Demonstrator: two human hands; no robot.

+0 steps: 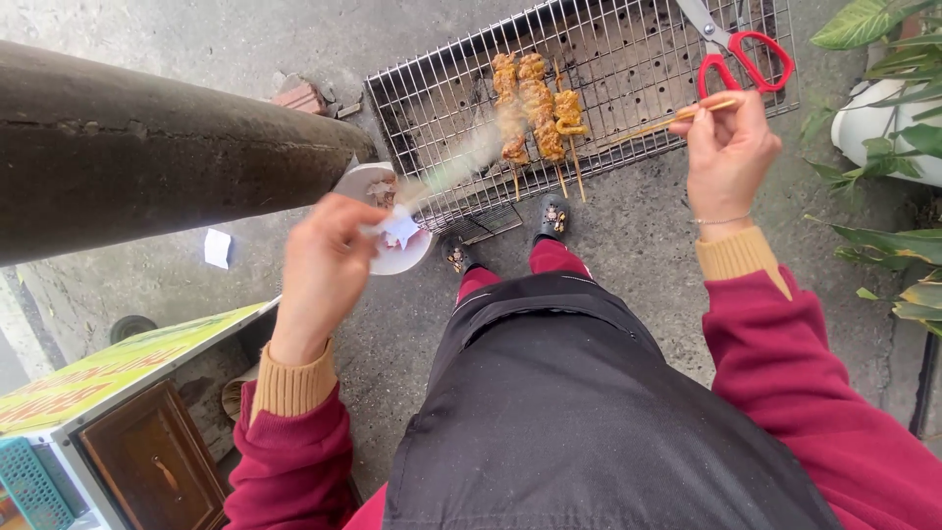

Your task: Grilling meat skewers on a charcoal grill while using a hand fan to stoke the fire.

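Over grill mesh [628, 59], right hand [728, 152] pinches a left-pointing, near-level bare skewer [677, 120]; left hand [324, 270] grips a white cup [388, 221]

Red-handled scissors [743, 51] on grill edge, concrete pillar [147, 147], leafy plants [898, 59] (right side); teal basket [29, 483]

skewers [535, 108] on grill [432, 108], scissors [736, 49] right

Both arms reach forward, elbows bent; the left hand [324, 265] curls in a loose fist, knuckles up; the right hand [728, 152] pinches, fingers bunched, wrist raised.
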